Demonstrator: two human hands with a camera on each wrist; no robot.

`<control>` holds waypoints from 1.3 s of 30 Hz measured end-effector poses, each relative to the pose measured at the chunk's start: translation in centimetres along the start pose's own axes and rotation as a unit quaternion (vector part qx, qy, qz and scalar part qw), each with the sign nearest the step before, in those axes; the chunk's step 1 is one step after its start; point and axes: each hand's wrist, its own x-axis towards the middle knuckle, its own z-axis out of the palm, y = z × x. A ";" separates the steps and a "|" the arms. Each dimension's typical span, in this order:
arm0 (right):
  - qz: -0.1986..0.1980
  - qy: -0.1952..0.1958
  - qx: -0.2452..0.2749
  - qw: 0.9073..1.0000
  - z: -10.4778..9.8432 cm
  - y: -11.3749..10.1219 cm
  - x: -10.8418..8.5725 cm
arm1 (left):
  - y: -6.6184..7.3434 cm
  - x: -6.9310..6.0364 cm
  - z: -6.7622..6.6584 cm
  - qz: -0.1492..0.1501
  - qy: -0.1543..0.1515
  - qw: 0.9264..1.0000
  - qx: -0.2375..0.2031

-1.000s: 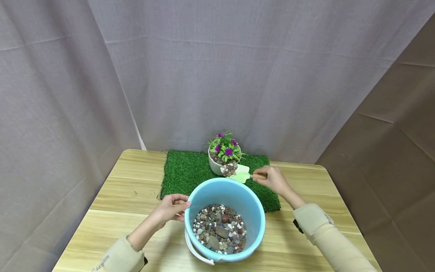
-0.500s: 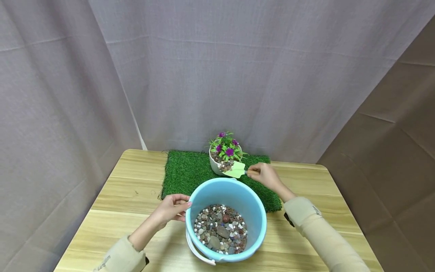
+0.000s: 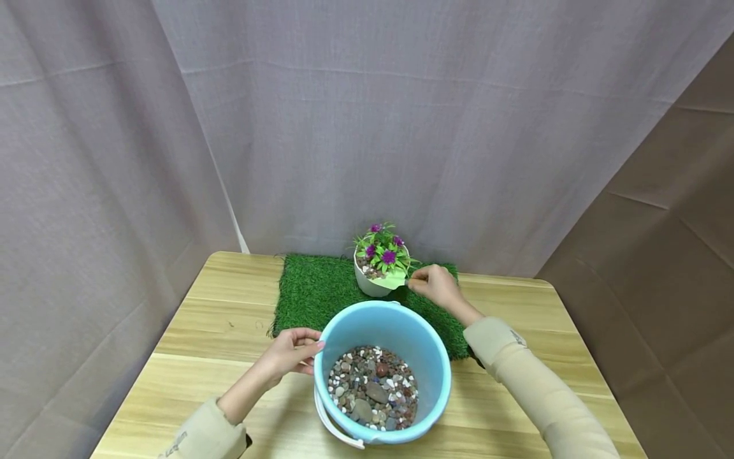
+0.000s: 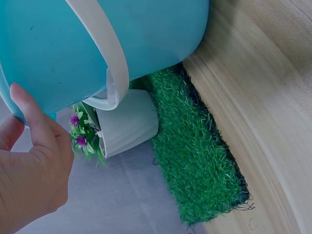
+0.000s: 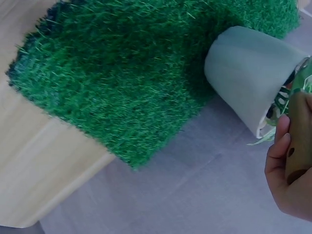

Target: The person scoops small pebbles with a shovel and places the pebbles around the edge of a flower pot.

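Observation:
My left hand (image 3: 291, 352) pinches the left rim of a light blue bucket (image 3: 427, 363) between thumb and fingers. Pebbles (image 3: 375, 390) of mixed colours and sizes cover the bucket's bottom. In my right hand (image 3: 438, 287) I grip the wooden handle (image 5: 298, 141) of a small trowel. Its light green blade (image 3: 392, 280) tilts down over the front rim of a white flowerpot (image 3: 371, 287). Small stones lie in the pot under a plant with purple flowers (image 3: 388, 257). In the right wrist view the blade is mostly hidden behind the hand.
The pot stands on a green artificial grass mat (image 3: 315, 287) on a wooden table (image 3: 212, 325). The bucket's white handle (image 4: 105, 39) hangs down its side. A grey curtain (image 3: 367, 140) closes off the back, with brown cloth (image 3: 659, 268) at the right.
My right hand has moved left and slightly up, bringing the trowel to the pot's rim and tilting it. The stones have slid off the blade into the pot. My left hand stays put.

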 end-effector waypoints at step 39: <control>0.119 -0.047 -0.026 0.991 -1.3 -6.7 2.3 | -1.0 -0.1 0.1 0.008 0.003 1.000 0.004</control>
